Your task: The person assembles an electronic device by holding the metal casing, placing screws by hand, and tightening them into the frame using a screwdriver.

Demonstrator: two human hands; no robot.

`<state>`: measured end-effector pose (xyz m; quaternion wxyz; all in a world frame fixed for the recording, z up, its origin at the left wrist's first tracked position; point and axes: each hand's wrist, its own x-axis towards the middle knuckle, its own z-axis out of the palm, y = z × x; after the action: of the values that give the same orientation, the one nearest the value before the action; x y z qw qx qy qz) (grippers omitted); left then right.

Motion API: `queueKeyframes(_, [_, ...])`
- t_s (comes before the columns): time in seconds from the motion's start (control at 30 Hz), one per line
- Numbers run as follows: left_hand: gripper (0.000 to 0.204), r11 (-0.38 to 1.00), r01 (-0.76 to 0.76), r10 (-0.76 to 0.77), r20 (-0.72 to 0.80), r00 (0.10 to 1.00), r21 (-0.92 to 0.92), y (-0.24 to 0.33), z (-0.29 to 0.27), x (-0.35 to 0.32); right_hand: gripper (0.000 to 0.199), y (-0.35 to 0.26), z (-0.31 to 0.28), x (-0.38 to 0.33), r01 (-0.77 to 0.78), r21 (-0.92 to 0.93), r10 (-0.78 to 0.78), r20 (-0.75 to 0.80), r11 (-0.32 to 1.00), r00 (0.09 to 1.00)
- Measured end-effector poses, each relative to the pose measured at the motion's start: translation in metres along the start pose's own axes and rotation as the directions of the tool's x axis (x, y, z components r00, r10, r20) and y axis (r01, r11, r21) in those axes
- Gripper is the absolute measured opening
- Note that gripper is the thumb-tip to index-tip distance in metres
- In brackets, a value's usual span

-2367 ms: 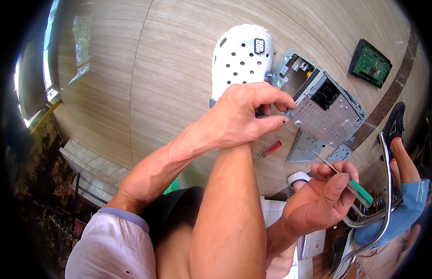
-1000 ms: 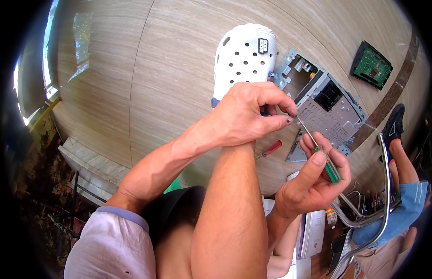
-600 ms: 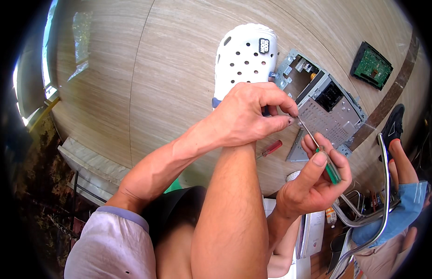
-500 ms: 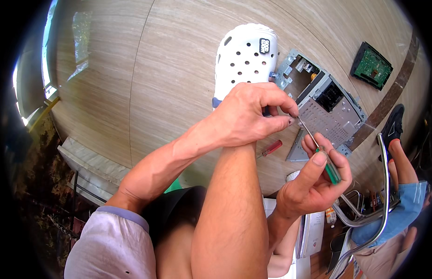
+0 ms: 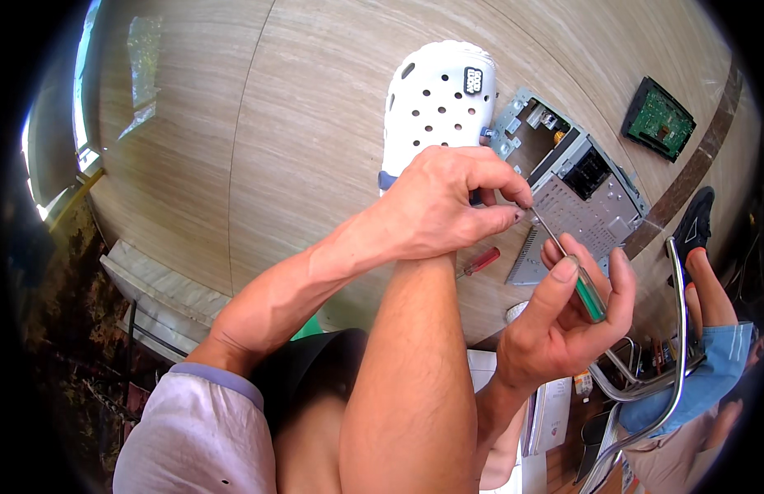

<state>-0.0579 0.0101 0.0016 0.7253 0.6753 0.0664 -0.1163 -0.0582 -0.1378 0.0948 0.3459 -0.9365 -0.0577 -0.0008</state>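
Note:
In my right hand [image 5: 555, 325] is a screwdriver [image 5: 592, 298] with a green handle, gripped between thumb and fingers. Its thin metal shaft points up and left to the fingertips of my left hand [image 5: 448, 202]. The left thumb and forefinger close together at the screwdriver's tip; anything between them is too small to make out. My left wrist lies across my raised knee. Just beyond the fingertips, a grey metal device chassis [image 5: 579, 206] rests on the floor, with an open bay and a perforated plate.
A white clog [image 5: 438, 99] is on my foot beside the chassis. A red-handled screwdriver [image 5: 482, 260] lies on the floor near my knee. Farther right is a green circuit board [image 5: 660, 119] in a black frame. Another person's leg [image 5: 711, 284] and a metal chair [image 5: 680, 329] are at right.
My right hand has shifted slightly right, and its fingers have opened out a little around the screwdriver handle. The left hand stays nearly still at the tip.

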Motion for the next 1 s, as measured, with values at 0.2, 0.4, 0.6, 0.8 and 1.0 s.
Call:
queueKeyframes(0.2, [0.016, 1.0, 0.003, -0.003, 0.001, 1.0, -0.009, 0.0, 0.002, 0.001, 0.036, 0.002, 0.002, 0.0, -0.035, 0.05, 0.038, -0.06, 0.998, 0.997])
queueKeyframes(0.4, [0.016, 1.0, 0.006, -0.006, 0.005, 1.0, -0.007, 0.0, 0.001, 0.001, 0.036, -0.003, 0.003, -0.002, -0.096, 0.014, 0.097, -0.097, 0.995, 0.991])
queueKeyframes(0.6, [0.015, 1.0, -0.016, 0.015, -0.011, 1.0, -0.018, -0.001, 0.004, 0.001, 0.034, -0.002, 0.0, 0.001, -0.144, 0.01, 0.144, -0.104, 0.99, 0.984])
queueKeyframes(0.8, [0.015, 1.0, 0.012, -0.013, -0.031, 0.999, -0.013, 0.001, 0.005, 0.0, 0.03, 0.0, 0.018, 0.004, 0.018, 0.144, 0.011, -0.195, 0.989, 0.981])
queueKeyframes(1.0, [0.015, 1.0, 0.007, -0.008, -0.05, 0.999, -0.027, 0.0, 0.007, 0.001, 0.037, -0.002, 0.001, 0.008, 0.009, -0.05, -0.011, -0.035, 0.999, 0.999])
